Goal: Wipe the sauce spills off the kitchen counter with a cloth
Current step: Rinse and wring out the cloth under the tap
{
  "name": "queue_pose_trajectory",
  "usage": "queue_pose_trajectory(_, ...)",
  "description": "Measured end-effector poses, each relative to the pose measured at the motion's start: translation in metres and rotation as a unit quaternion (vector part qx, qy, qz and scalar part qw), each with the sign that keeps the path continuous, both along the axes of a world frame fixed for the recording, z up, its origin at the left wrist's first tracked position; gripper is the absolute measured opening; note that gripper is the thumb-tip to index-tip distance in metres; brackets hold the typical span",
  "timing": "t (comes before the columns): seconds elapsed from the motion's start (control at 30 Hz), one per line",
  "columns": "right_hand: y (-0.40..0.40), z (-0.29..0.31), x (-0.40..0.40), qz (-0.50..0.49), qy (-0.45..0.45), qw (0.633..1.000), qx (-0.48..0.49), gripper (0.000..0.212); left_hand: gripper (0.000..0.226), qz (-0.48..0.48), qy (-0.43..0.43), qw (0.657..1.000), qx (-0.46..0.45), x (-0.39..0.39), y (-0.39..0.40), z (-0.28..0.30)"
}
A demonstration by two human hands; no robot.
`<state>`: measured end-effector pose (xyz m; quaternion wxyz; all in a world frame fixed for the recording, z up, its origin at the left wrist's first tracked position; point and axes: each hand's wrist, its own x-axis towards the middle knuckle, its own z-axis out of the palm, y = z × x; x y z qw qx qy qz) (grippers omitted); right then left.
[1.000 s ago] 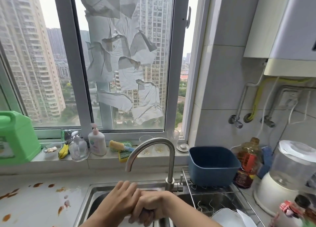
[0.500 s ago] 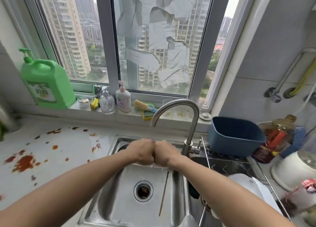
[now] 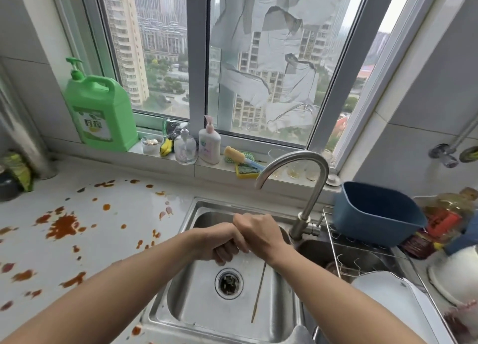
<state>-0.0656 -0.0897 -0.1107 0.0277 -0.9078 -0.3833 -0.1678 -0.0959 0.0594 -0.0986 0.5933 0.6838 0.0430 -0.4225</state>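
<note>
On the sill, green jug (image 3: 102, 110), label illegible, hands (image 3: 241, 240) together

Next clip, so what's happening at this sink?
A person stands at the steel sink with both hands pressed together above the basin, near the faucet. The left hand and right hand have curled fingers, as if wringing something; whether a cloth is between them cannot be seen. No water is visibly running. The reddish-brown sauce spills are spread over the counter to the left, not yet wiped.
</note>
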Motion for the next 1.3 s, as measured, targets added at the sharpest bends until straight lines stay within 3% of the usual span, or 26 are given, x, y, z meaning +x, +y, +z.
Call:
queue_pose_trajectory(0.23,0.016,-0.019,-0.001,0.043,-0.088,0.994,0.058,0.013,0.043,-0.003,0.101,0.988,-0.117,-0.010,0.026,-0.009)
queue_pose_trajectory(0.43,0.036,-0.034,0.002,-0.047,-0.007,0.999,0.023,0.031,0.020,0.036,0.076,0.989,-0.125,-0.016,0.061,-0.008)
queue_pose_trajectory(0.57,0.061,-0.025,0.000,-0.101,0.093,0.990,0.040,0.030,0.006,0.156,-0.043,0.985,-0.062,-0.018,0.084,-0.001)
queue_pose_trajectory(0.7,0.079,-0.008,-0.009,-0.082,0.257,0.959,0.092,0.038,0.012,0.266,-0.217,0.937,0.072,-0.029,0.094,0.003)
queue_pose_trajectory(0.77,0.081,0.000,-0.016,-0.052,0.325,0.937,0.118,0.046,0.004,0.303,-0.262,0.912,0.089,-0.033,0.096,0.003)
queue_pose_trajectory(0.83,0.077,0.006,-0.024,-0.044,0.365,0.918,0.148,0.048,0.011,0.318,-0.300,0.895,0.090,-0.035,0.094,0.005)
queue_pose_trajectory(0.9,0.063,0.014,-0.033,-0.070,0.381,0.901,0.195,0.027,0.019,0.324,-0.312,0.891,0.063,-0.039,0.082,0.008)
queue_pose_trajectory(0.93,0.055,0.014,-0.036,-0.085,0.407,0.879,0.234,0.015,0.021,0.328,-0.314,0.890,0.045,-0.041,0.077,0.010)
queue_pose_trajectory(1.07,0.009,0.009,-0.058,-0.166,0.542,0.725,0.391,0.034,0.016,0.303,-0.328,0.894,0.017,-0.049,0.045,0.012)
queue_pose_trajectory(1.17,-0.028,0.004,-0.070,-0.211,0.555,0.666,0.452,0.032,0.010,0.284,-0.301,0.910,0.004,-0.056,0.012,0.011)
queue_pose_trajectory(1.3,-0.058,0.009,-0.084,-0.191,0.563,0.636,0.491,0.025,0.010,0.231,-0.282,0.931,0.025,-0.067,-0.029,0.012)
